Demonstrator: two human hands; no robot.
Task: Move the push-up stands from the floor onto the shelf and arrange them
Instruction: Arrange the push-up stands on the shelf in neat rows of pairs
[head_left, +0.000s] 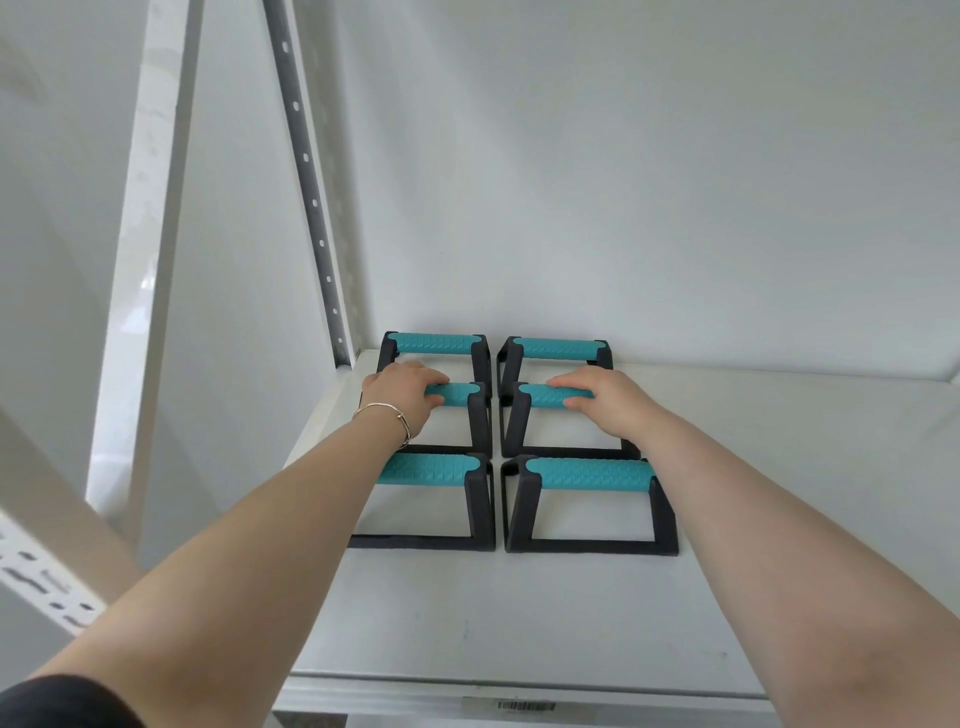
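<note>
Several push-up stands with black frames and teal grips stand on the white shelf (519, 623) in two columns of three rows. My left hand (402, 392) is closed around the grip of the middle left stand (460, 395). My right hand (602, 397) grips the handle of the middle right stand (540, 397). The back left stand (434, 344) and back right stand (558, 349) sit close to the wall. The front left stand (431, 470) and front right stand (589, 475) are nearest me, with my left forearm crossing the front left one.
A grey perforated upright (311, 197) rises at the shelf's back left corner, and a white post (140, 291) stands further left. The white wall (649, 182) backs the shelf. A barcode label (525, 705) is on the shelf's front edge. Bare shelf extends to the right.
</note>
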